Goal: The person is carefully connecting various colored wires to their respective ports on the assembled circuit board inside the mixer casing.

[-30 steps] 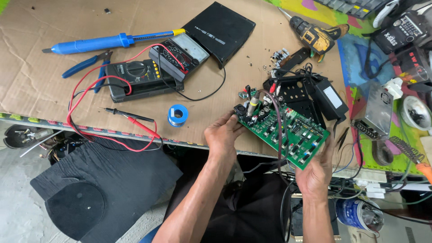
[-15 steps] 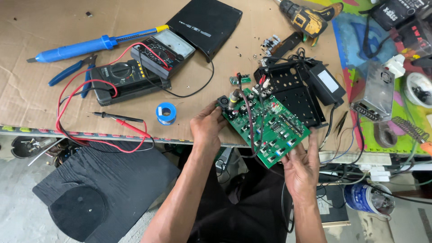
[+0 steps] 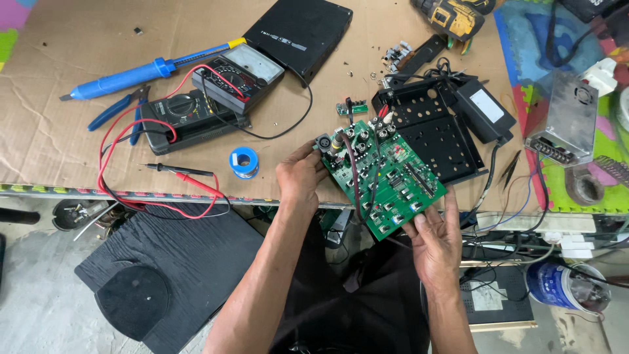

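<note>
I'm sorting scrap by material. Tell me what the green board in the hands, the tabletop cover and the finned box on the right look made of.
Green circuit board: likely resin laminate, glossy green coat, soldered parts on top. Tabletop cover: corrugated cardboard, matte brown, creased. Finned box: apparently bare metal, dull silver sheen, perforated. Left hand and right hand hold the board's edges.

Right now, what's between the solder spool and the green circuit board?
Head view: only the left hand, gripping the green circuit board at its left edge; bare cardboard between it and the solder spool.
</note>
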